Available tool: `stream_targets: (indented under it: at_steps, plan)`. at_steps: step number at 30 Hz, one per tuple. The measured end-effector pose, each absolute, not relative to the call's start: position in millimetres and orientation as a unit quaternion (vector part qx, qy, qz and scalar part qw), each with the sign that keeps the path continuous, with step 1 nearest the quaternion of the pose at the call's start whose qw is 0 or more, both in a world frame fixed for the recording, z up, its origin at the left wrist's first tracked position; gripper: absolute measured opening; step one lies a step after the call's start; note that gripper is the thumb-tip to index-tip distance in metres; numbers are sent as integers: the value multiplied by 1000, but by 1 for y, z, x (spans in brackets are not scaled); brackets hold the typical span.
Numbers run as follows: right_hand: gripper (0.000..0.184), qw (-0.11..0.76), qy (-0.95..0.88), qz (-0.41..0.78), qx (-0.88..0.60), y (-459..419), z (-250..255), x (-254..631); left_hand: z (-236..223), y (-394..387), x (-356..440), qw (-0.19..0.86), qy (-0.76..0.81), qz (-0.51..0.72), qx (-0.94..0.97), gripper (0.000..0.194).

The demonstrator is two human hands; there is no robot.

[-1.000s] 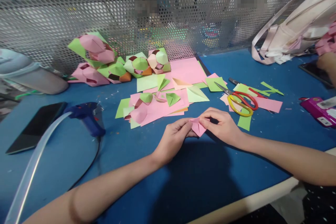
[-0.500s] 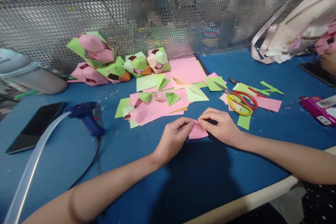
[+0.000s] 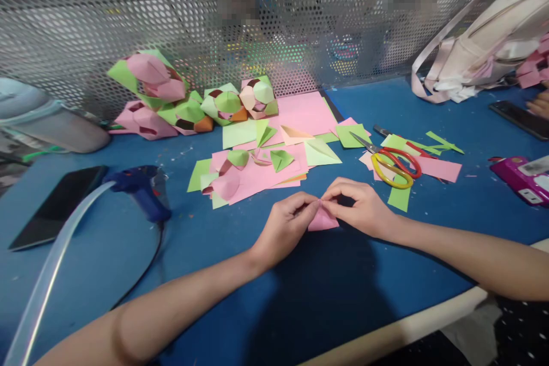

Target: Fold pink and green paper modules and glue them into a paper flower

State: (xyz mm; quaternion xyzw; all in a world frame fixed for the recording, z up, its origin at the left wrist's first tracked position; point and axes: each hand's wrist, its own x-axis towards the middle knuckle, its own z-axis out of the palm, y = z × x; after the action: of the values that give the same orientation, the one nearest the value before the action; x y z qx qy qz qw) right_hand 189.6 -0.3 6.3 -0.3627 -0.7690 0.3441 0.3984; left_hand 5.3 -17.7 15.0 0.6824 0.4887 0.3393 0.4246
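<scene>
1. The left hand [image 3: 285, 230] and the right hand [image 3: 361, 210] both pinch the top of a small pink paper [image 3: 323, 222], fingertips close together, above the table [image 3: 206, 297].
2. At the left is a grey cup [image 3: 71, 128]; what is inside, I cannot tell.
3. The pink paper looks thin and folded; its wider lower part shows below the fingers.
4. Beyond the hands are flat sheets [image 3: 257, 180] and, near the perforated screen [image 3: 128, 17], angular paper shapes [image 3: 186, 113].
5. Scissors [image 3: 392, 170] lie beyond the right hand.
6. Blue surface, partly shadowed, extends from the hands to the table's near edge.
</scene>
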Motion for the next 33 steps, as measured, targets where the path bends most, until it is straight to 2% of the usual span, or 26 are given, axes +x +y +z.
stream_targets:
  at_steps: [18, 33]
  plan:
    - [5, 369, -754, 376, -392, 0, 10, 189, 10, -16, 5, 402, 459, 324, 723, 24]
    - [10, 361, -779, 365, -360, -1, 13, 190, 8, -18, 7, 405, 459, 315, 725, 16]
